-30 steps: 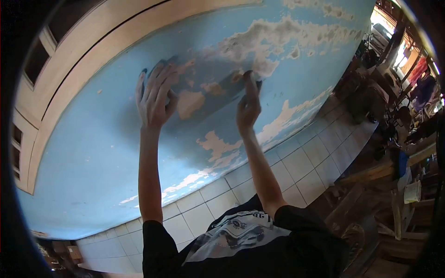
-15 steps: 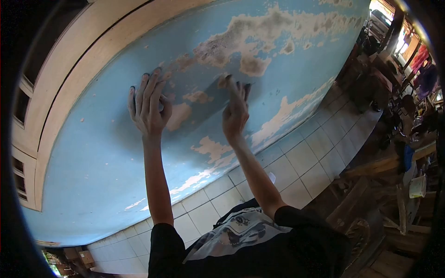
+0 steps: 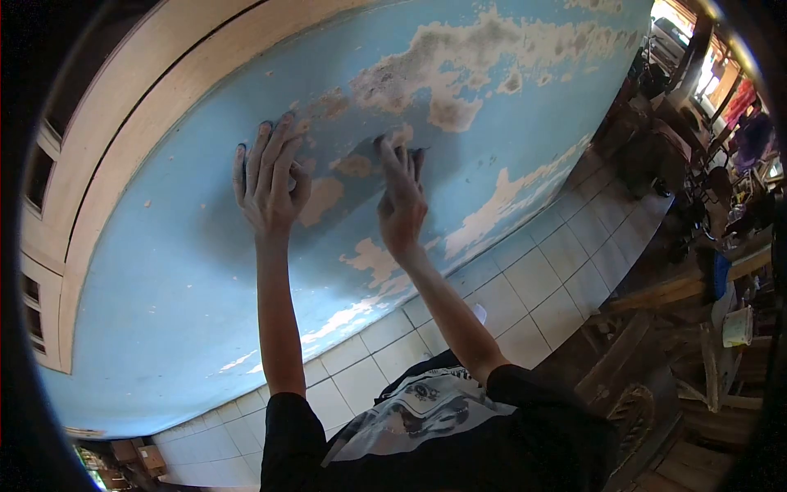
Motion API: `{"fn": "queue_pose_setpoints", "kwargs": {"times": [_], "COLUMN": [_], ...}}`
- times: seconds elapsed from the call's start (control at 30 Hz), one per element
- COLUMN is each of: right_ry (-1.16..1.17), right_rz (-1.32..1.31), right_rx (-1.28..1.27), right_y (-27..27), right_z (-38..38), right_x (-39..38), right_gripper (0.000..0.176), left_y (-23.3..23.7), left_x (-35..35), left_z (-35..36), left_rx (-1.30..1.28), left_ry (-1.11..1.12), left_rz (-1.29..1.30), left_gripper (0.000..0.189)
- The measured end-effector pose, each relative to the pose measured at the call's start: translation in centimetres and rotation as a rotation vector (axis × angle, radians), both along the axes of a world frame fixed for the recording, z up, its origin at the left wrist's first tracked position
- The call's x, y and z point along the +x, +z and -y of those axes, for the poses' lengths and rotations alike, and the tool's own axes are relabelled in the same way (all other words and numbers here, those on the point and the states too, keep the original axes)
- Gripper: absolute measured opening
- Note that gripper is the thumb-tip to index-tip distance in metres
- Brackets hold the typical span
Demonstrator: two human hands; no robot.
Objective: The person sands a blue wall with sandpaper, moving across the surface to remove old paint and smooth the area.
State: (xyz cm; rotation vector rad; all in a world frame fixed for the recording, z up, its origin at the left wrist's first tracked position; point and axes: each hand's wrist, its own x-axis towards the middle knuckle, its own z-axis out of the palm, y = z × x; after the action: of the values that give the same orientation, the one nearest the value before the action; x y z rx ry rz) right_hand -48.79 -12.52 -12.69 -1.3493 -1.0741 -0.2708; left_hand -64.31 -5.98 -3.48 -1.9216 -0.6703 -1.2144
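A pale blue wall point(image 3: 205, 271) fills the view, its paint peeled off in patches. My left hand point(image 3: 272, 184) lies against it with fingers stretched out and apart, holding nothing; the fingertips look dusty. To its right, my right hand point(image 3: 402, 205) has its fingers against the wall near a small bare patch point(image 3: 354, 166). Those fingers are bent close together, and a thin dark edge shows by their tips. What they hold is too small and hidden to name. Above both hands spreads a large grey and white peeled patch point(image 3: 443, 57).
White floor tiles point(image 3: 525, 287) run along the wall's foot. A cream wooden frame point(image 3: 147, 123) borders the wall at left. Wooden furniture point(image 3: 631, 418) stands at lower right, near a pale container point(image 3: 738, 326). Cardboard boxes point(image 3: 152, 457) sit at lower left.
My right hand has slid a little to the left along the wall, nearer my left hand. The left hand stays flat on the wall, with only a slight shift in view.
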Motion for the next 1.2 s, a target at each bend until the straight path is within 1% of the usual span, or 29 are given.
{"fn": "queue_pose_setpoints", "kwargs": {"times": [0.07, 0.1, 0.17, 0.2, 0.27, 0.3, 0.37, 0.47, 0.5, 0.57, 0.6, 0.67, 0.7, 0.77, 0.83, 0.9, 1.0, 1.03, 1.07, 1.1, 1.13, 1.2], "right_ry": [0.170, 0.176, 0.045, 0.045, 0.081, 0.083, 0.120, 0.168, 0.172, 0.214, 0.221, 0.310, 0.315, 0.236, 0.061, -0.063, -0.043, -0.044, 0.023, 0.088, 0.080, -0.043], "right_rz": [0.097, 0.097, -0.047, -0.042, 0.021, 0.024, 0.035, -0.013, -0.016, 0.059, 0.056, 0.021, 0.019, 0.095, 0.136, 0.082, 0.039, 0.042, 0.069, 0.095, 0.096, 0.130], "right_rx": [0.165, 0.172, 0.184, 0.189, 0.108, 0.120, 0.245, 0.261, 0.256, 0.329, 0.328, 0.187, 0.189, 0.016, 0.199, 0.308, 0.307, 0.308, 0.179, 0.050, 0.055, 0.029], "right_y": [-0.8, -0.8, -0.8, -1.0, -1.8, -1.8, -1.7, 1.4, 1.0, -0.1, -1.3, -4.0, -4.7, -6.2, -3.2, 0.1, 0.4, -1.4, -4.5, -5.0, -5.1, -4.2], "right_z": [-1.2, -1.5, -1.8, -1.8, -1.5, -1.8, -2.5, -4.4, -5.0, -6.2, -5.6, -3.6, -3.5, -3.7, -5.9, -7.5, -6.6, -5.9, -5.0, -4.3, -4.8, -6.0], "right_x": [1.9, 1.5, 0.8, 0.4, -0.7, -0.7, -0.7, 0.0, 0.1, -0.1, -0.9, -3.0, -3.4, -3.9, -1.5, 1.1, -0.1, -1.3, -3.0, -3.6, -3.0, -1.0], "right_gripper": [0.071, 0.071, 0.069, 0.069, 0.056, 0.056, 0.046, 0.049, 0.049, 0.056, 0.056, 0.061, 0.061, 0.062, 0.061, 0.061, 0.060, 0.060, 0.060, 0.059, 0.059, 0.060], "left_y": [0.0, 0.1, 0.0, 0.0, -0.1, 0.2, 0.4, 0.1, 0.0, 0.0, 0.1, 0.0, -0.1, -0.1, -0.3, 0.0, 0.0, 0.0, -0.1, -0.1, -0.1, -0.2], "left_x": [-0.1, -0.2, -0.2, 0.0, 0.0, 0.0, 0.1, 0.0, -0.1, 0.0, 0.0, -0.1, -0.1, -0.1, -0.2, 0.1, 0.2, 0.1, 0.0, -0.1, -0.1, -0.1], "left_z": [0.3, 0.3, 0.1, 0.0, 0.2, 0.2, 0.2, 0.3, 0.3, 0.2, 0.3, 0.2, 0.1, -0.1, 0.1, 0.1, 0.2, 0.2, 0.2, 0.1, 0.1, 0.1], "left_rx": [-0.004, -0.005, 0.005, 0.012, 0.020, 0.034, 0.047, 0.021, -0.003, 0.002, 0.010, 0.011, 0.004, 0.016, 0.007, 0.046, 0.029, 0.030, 0.020, 0.011, 0.016, 0.024], "left_ry": [-0.006, -0.014, -0.020, -0.033, -0.011, 0.013, 0.008, -0.021, -0.041, -0.027, -0.017, -0.007, -0.005, -0.001, 0.006, 0.020, 0.015, 0.014, 0.012, 0.009, 0.002, 0.005], "left_rz": [-0.015, -0.025, -0.014, -0.005, -0.006, -0.007, -0.005, -0.008, -0.004, -0.006, -0.008, -0.009, -0.012, -0.013, -0.021, 0.014, 0.029, 0.032, 0.012, -0.009, -0.008, -0.009], "left_gripper": [0.030, 0.029, 0.029, 0.029, 0.028, 0.027, 0.027, 0.028, 0.029, 0.028, 0.027, 0.026, 0.025, 0.025, 0.024, 0.024, 0.023, 0.023, 0.023, 0.024, 0.024, 0.024]}}
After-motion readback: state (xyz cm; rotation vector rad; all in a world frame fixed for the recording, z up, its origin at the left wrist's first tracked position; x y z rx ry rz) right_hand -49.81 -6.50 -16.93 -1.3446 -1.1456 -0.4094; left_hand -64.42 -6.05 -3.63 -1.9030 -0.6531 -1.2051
